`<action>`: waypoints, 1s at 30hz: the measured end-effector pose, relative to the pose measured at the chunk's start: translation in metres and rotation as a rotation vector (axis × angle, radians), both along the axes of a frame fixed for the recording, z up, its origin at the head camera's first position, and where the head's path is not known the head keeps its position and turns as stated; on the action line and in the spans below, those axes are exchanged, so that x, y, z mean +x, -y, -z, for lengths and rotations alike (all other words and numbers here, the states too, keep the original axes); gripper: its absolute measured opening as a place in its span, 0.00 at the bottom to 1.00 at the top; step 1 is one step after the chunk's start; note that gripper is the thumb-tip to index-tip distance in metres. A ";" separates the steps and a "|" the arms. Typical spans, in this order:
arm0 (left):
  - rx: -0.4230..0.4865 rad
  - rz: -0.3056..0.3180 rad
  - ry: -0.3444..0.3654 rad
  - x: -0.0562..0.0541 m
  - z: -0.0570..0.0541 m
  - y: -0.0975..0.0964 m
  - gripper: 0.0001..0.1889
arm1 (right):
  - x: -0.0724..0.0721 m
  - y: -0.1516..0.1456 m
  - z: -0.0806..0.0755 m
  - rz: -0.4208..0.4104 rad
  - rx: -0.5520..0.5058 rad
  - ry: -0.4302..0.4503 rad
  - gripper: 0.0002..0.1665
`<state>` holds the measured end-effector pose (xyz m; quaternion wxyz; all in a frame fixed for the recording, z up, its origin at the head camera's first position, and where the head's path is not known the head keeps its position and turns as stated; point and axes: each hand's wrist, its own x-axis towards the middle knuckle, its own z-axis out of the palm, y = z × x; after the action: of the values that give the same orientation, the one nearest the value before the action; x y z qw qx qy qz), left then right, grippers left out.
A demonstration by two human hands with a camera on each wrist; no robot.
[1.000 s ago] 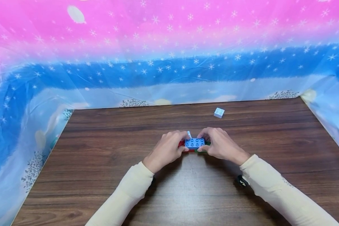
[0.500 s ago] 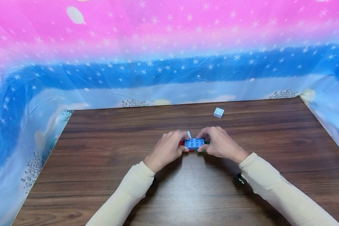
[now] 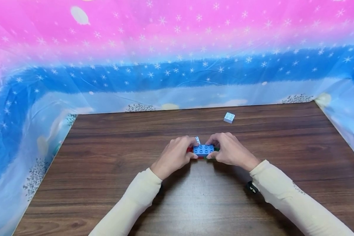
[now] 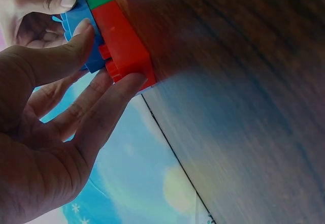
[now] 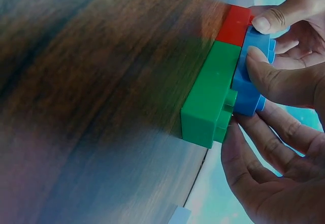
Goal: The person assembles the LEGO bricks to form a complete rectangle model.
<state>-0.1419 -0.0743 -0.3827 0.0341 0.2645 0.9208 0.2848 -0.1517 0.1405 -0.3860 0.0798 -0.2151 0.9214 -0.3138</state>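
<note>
A blue toy building brick (image 3: pixel 203 149) with studs on top bridges a red brick (image 4: pixel 122 41) and a green brick (image 5: pixel 210 92), which lie end to end on the table. My left hand (image 3: pixel 177 154) pinches the blue brick's left end between thumb and fingers; one of its fingers touches the red brick's end in the left wrist view. From the other side my right hand (image 3: pixel 231 150) pinches the right end, thumb on the near face. Just behind the blue brick a small white brick (image 3: pixel 197 140) shows, partly hidden by the left hand.
A loose pale brick with studs up (image 3: pixel 229 117) lies farther back on the brown wooden table (image 3: pixel 121 137), right of the hands. A pink and blue snowflake-patterned cloth (image 3: pixel 165 72) hangs along the table's back and side edges.
</note>
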 end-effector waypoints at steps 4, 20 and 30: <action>-0.011 0.001 -0.021 -0.001 -0.001 0.001 0.11 | 0.000 0.000 -0.001 -0.013 -0.001 -0.005 0.17; -0.027 -0.013 -0.005 -0.002 0.000 0.001 0.15 | -0.018 -0.032 -0.016 0.066 -0.063 -0.015 0.25; -0.031 -0.017 -0.003 -0.001 -0.001 0.000 0.18 | -0.044 -0.058 -0.011 0.213 -0.062 -0.051 0.23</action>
<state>-0.1429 -0.0746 -0.3814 0.0343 0.2566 0.9274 0.2701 -0.1961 0.1982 -0.3753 0.0159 -0.1264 0.9307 -0.3430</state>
